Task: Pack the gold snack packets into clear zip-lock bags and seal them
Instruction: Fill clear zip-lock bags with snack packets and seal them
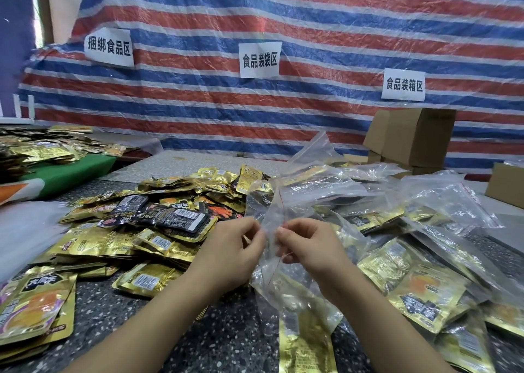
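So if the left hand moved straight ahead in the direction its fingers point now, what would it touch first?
The left hand points right, toward the right hand. Its fingertips already pinch the clear zip-lock plastic bag between them; beyond that film it would probably meet the right hand's fingers, though depth is unclear.

We face a red, white and blue striped tarp [283,27] hung as a wall. Three paper signs [260,60] are stuck on it, above our speckled stone table [221,341]

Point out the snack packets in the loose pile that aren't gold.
The black packets lying on top of the loose pile, just left of the left hand. They are dark with white print and a barcode, while the packets around them are gold.
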`<state>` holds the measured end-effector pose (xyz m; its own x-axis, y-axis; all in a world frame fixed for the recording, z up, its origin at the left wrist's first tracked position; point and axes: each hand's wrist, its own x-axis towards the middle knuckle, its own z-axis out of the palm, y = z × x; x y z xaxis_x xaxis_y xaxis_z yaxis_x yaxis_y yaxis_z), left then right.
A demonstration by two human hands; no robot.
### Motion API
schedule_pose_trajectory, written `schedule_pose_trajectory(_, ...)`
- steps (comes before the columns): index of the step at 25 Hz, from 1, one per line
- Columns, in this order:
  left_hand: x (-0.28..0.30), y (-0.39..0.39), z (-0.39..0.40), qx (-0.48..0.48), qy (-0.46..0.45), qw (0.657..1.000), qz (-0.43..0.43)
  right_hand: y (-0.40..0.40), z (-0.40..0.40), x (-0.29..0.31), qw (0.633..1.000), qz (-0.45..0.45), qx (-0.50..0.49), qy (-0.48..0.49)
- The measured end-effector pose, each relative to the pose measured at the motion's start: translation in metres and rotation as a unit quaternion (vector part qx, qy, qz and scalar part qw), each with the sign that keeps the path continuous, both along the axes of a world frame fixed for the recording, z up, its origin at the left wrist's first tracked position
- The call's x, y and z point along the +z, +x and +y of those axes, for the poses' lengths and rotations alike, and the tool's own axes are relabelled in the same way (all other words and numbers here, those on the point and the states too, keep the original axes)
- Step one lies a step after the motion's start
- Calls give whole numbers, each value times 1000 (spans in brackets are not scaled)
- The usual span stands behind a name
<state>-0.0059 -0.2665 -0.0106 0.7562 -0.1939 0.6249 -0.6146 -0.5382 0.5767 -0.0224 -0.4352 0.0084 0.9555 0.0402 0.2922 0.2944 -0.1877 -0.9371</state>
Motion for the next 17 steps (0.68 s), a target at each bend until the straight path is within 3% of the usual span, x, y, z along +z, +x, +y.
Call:
schedule_pose_trajectory(4,8,6,13,155,-77,985,-2,3,-13,5,982,-52,-178,-42)
schedule_pose_trajectory(7,12,8,21,237,-61,969,-24,2,-20,7,958,-94,-261,-71)
schedule_pose_trajectory(10,13,8,22,251,-46,966,-40,1,-21,7,956,-91,-267,-82)
schedule_pose_trajectory(17,13,-3,11,141,-90,986,-4,-3,-8,3,976,-76,-154,-134)
